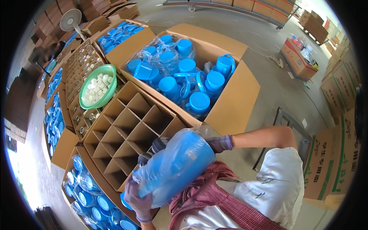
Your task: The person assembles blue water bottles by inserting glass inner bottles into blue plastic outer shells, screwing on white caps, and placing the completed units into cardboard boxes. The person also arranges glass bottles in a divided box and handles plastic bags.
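A clear plastic bag of blue plastic pieces (180,163), which look like stacked lids or cups, is held slanted in front of my body. My left hand (138,201), in a purple glove, is closed round its lower left end. At the upper right end my right hand (220,144), also gloved, grips the bag, its fingers partly hidden behind the plastic. Under the bag's far side lies a cardboard box with dividers (126,132). Two dark rounded things (159,144) show between the bag and the dividers; I cannot tell what they are.
Beyond the divided box stands an open carton of blue handled cups (199,101). A green bowl (111,92) of small white pieces rests on another divided box. More bagged blue cups (99,201) fill a carton at lower left. A metal frame (285,119) stands right, near stacked cartons (326,157).
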`<state>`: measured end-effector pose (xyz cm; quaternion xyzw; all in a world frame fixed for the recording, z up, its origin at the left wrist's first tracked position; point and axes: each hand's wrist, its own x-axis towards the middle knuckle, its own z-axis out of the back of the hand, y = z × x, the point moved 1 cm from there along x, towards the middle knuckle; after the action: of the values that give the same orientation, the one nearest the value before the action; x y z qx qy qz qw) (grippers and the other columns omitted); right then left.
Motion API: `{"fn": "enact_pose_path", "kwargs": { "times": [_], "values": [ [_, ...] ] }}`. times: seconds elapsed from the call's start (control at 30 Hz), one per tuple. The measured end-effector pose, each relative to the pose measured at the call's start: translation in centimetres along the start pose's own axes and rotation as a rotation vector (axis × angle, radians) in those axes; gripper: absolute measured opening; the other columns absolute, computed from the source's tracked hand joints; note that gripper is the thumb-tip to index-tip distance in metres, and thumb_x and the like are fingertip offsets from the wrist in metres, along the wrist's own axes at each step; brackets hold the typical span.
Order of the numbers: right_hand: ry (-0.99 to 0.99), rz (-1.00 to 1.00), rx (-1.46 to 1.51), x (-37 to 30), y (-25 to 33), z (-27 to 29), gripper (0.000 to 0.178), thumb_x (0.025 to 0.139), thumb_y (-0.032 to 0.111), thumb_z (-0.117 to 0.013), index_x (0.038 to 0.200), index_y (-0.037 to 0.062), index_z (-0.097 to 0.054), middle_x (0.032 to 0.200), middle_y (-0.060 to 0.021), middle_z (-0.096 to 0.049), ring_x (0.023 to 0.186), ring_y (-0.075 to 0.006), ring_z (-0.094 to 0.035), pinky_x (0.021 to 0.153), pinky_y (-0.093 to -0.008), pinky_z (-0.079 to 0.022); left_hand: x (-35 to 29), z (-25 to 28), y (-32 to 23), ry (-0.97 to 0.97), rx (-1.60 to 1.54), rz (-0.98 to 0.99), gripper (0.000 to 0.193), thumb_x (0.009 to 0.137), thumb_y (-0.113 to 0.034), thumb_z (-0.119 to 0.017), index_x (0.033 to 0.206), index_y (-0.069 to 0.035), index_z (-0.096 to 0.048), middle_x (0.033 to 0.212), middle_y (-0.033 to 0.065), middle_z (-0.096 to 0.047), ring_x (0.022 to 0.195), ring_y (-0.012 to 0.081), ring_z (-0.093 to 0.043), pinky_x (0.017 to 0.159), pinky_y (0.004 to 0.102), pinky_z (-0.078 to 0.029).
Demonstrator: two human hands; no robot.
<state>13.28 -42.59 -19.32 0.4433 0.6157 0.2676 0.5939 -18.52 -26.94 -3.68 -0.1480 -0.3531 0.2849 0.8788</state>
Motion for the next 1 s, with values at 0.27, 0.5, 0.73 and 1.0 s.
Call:
{"fn": "enact_pose_path", "kwargs": {
  "times": [0.27,0.5,0.73,1.0],
  "values": [
    [-0.159,1.22,-0.782,-1.9,13.5,0.4,0.036,0.088,0.027,-0.063,0.115,0.0033,-0.06,0.113,-0.0171,-0.061,0.107,-0.0323,-0.058,0.091,-0.042,-0.045,4.0,-0.2,4.8,0.116,-0.748,0.683,0.037,0.08,-0.016,-0.072,0.11,0.005,-0.067,0.093,0.0054,-0.069,0.084,0.0125,-0.062,0.08,0.0266,-0.049],
    [-0.103,0.859,-0.514,0.9,10.7,3.7,0.039,0.086,0.026,-0.065,0.117,0.0034,-0.059,0.118,-0.0172,-0.059,0.111,-0.0315,-0.056,0.098,-0.0423,-0.044,6.1,-2.7,5.4,0.19,-0.489,0.511,0.03,0.08,-0.011,-0.071,0.105,0.005,-0.067,0.09,0.0055,-0.068,0.082,0.0132,-0.06,0.078,0.0289,-0.048],
    [-0.699,1.047,-0.409,-3.5,19.6,10.5,0.037,0.094,0.015,-0.058,0.129,0.0047,-0.055,0.124,-0.0142,-0.057,0.11,-0.0214,-0.058,0.092,-0.0332,-0.049,12.4,-9.9,2.5,0.146,-0.913,0.791,0.034,0.092,-0.019,-0.062,0.112,0.009,-0.064,0.097,0.0094,-0.07,0.084,0.0142,-0.064,0.078,0.0275,-0.051],
    [-0.998,0.83,-0.801,-8.8,19.1,8.4,0.091,0.073,0.042,-0.08,0.147,0.0106,-0.038,0.15,-0.0314,-0.025,0.137,-0.0505,-0.03,0.11,-0.0561,-0.031,23.4,-34.0,-11.0,1.021,-2.117,0.717,0.067,0.096,-0.039,-0.059,0.149,-0.006,-0.031,0.144,0.0164,-0.047,0.129,0.0324,-0.049,0.109,0.0469,-0.042]
  ]
}}
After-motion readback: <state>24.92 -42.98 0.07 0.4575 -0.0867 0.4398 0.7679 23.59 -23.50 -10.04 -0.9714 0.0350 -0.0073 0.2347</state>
